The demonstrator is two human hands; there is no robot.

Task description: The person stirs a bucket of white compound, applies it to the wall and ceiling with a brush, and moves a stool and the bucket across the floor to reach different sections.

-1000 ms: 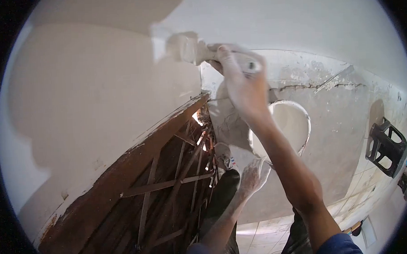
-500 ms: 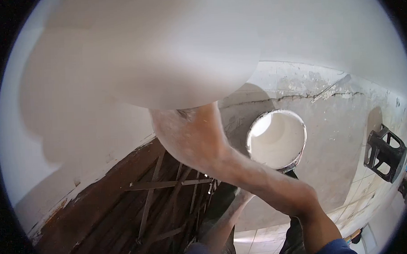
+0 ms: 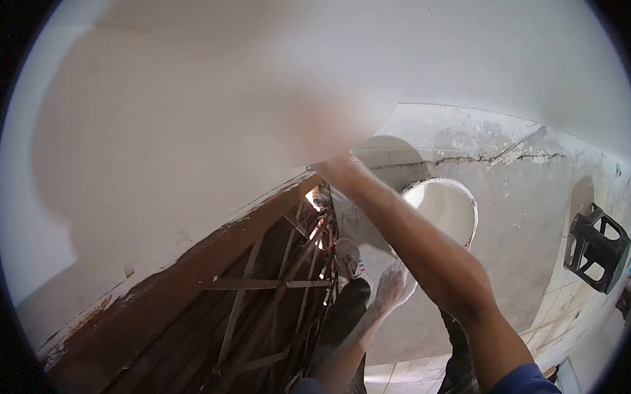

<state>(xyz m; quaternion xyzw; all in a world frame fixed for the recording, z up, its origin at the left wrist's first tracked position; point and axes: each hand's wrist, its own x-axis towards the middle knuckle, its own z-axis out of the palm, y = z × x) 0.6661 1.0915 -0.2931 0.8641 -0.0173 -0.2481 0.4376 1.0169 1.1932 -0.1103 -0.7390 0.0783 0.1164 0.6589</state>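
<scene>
My right arm crosses the view from the lower right, and my right hand is a pale blur in front of the white wall. A hazy white patch over the upper middle hides its fingers. Lower down, my left hand, dusted white, hangs beside the lower left side of a bucket; its fingers are too indistinct to read. White material fills the bucket's inside, and my right forearm covers part of its rim.
A brown-framed metal grille runs along the wall's lower left. My shoe is on the grey floor by its end. A black plastic stool stands at right, and a thin strip lies near the cracked floor edge.
My right hand has moved up and away toward the wall, uncovering more of the grille. My left hand, hidden behind the right forearm before, now shows beside the bucket.
</scene>
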